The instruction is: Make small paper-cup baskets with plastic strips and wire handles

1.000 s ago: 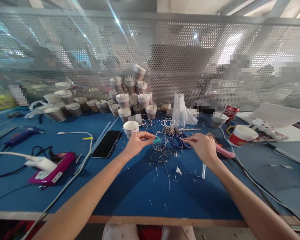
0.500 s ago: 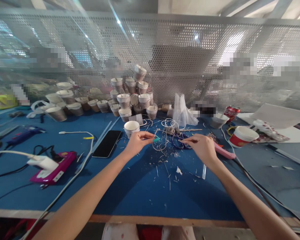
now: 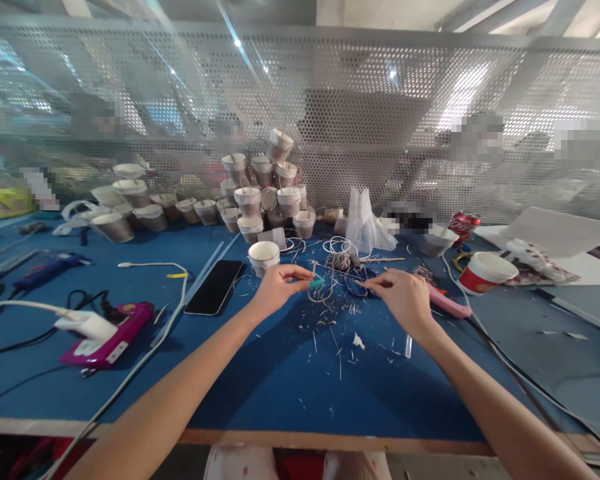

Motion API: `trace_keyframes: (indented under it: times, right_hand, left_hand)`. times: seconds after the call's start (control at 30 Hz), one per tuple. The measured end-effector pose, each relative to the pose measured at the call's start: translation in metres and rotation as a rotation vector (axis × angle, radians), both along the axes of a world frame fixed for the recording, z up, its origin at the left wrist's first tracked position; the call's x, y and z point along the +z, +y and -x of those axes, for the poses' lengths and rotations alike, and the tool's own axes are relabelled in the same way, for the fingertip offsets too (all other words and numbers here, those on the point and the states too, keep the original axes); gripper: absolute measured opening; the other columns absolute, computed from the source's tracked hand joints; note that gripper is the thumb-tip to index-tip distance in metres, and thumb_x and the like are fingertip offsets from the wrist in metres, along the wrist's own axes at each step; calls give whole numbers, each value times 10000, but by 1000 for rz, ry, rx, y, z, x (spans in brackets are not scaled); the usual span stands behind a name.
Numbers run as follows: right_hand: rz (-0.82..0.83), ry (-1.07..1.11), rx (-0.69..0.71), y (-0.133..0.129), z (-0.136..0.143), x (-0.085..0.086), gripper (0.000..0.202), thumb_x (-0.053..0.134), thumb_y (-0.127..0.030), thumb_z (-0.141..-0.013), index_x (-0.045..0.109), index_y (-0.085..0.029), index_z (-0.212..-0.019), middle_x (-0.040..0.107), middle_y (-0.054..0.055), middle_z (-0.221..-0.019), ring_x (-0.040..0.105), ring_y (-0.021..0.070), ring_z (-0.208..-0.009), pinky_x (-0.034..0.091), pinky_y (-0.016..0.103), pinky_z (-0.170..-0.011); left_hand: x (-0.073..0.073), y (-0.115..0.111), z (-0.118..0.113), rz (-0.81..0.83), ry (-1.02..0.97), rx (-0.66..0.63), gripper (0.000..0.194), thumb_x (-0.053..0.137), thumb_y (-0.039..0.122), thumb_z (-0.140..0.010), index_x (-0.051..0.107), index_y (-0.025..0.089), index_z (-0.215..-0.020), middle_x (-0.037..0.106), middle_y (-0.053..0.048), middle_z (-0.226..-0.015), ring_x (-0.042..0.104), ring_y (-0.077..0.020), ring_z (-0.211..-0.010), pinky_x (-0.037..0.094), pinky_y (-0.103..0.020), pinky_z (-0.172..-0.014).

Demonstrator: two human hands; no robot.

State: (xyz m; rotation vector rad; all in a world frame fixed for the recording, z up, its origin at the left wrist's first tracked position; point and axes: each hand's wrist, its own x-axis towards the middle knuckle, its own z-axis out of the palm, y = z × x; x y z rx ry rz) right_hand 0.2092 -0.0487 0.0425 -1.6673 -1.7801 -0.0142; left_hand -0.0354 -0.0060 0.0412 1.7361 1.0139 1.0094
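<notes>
Over the bench [image 3: 280, 393]: left hand [image 3: 279, 288] is pinched closed left of the scissors [image 3: 347, 285], right hand [image 3: 405, 292] likewise over them. Green piece [image 3: 317, 283] is held by left, thin strand [image 3: 359, 283] apparently by right. Green piece has been shifted slightly scissors-ward; gap narrowed.

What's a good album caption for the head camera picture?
Left hand pinching a small teal-green piece over a blue tabletop, white-rimmed grey cups stacked behind.

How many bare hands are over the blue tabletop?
2. The left hand pinches a small teal piece near a white cup; the right hand has its fingertips together by the blue scissors handles. Any beyond the mesh panel are too obscured to count.
</notes>
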Motion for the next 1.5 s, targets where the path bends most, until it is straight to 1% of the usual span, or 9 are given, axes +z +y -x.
trace_keyframes:
  times: [0.27,0.53,0.83,1.0,1.1,1.2,1.3,1.4,1.5]
  right_hand:
    - [25,-13,-37,0,2,0,113,649,-296,-673,666,-232,-581,646,-24,-619,555,134,-564,347,240,-517]
    - [-58,-16,6,3,2,-7,235,628,-327,-689,575,-195,-502,614,-16,-577,525,119,-534,316,224,-498]
    - [-69,-30,29,5,2,-13,261,625,-293,-693,509,-183,-487,547,-14,-557,491,119,-544,321,229,-524]
    - [-58,6,67,5,5,-15,262,583,-309,-728,515,-184,-509,530,-8,-565,476,116,-528,331,235,-523]
    - [-46,11,80,6,6,-16,195,572,-295,-740,572,-187,-577,555,-2,-611,501,121,-555,354,242,-555]
    - [-25,-21,70,5,7,-16,175,577,-276,-741,598,-196,-586,557,-1,-617,517,130,-590,362,243,-567]
    - [-44,-51,49,3,9,-14,245,572,-265,-746,549,-189,-515,556,2,-611,528,132,-612,355,233,-551]
    - [-65,-63,11,2,10,-14,262,578,-260,-743,514,-181,-501,577,-5,-632,532,118,-592,324,219,-513]
    - [-60,-75,-15,2,11,-15,276,600,-246,-723,478,-172,-487,569,-19,-612,520,106,-564,283,209,-484]
  left_hand:
    - [-1,0,-1,4,-15,-12,191,684,302,-634,666,194,-791,697,-48,-849,635,-183,-802,501,-360,-780]
    - [-1,0,-2,8,-23,0,181,688,286,-631,672,196,-787,695,-53,-868,634,-180,-802,496,-339,-767]
    - [-2,-1,-2,1,-28,-8,178,687,280,-632,677,197,-790,695,-65,-851,636,-193,-796,485,-356,-775]
    - [-4,0,-3,15,-37,-7,183,688,274,-632,676,193,-796,695,-65,-859,637,-193,-802,486,-348,-774]
    - [-4,0,-3,15,-30,-3,187,686,282,-636,674,195,-802,694,-62,-857,638,-189,-802,487,-342,-776]
    - [-4,0,-3,23,-26,2,198,688,289,-634,669,197,-808,694,-60,-860,639,-189,-806,488,-346,-779]
    - [-5,1,-3,25,-24,7,200,690,296,-631,668,197,-803,692,-61,-873,635,-192,-822,486,-349,-784]
    - [-5,1,-4,22,-25,5,200,690,308,-630,670,197,-796,693,-59,-858,633,-193,-815,486,-354,-784]
    - [-6,0,-6,67,-45,-4,213,688,321,-630,668,192,-798,695,-59,-836,636,-191,-781,490,-369,-771]
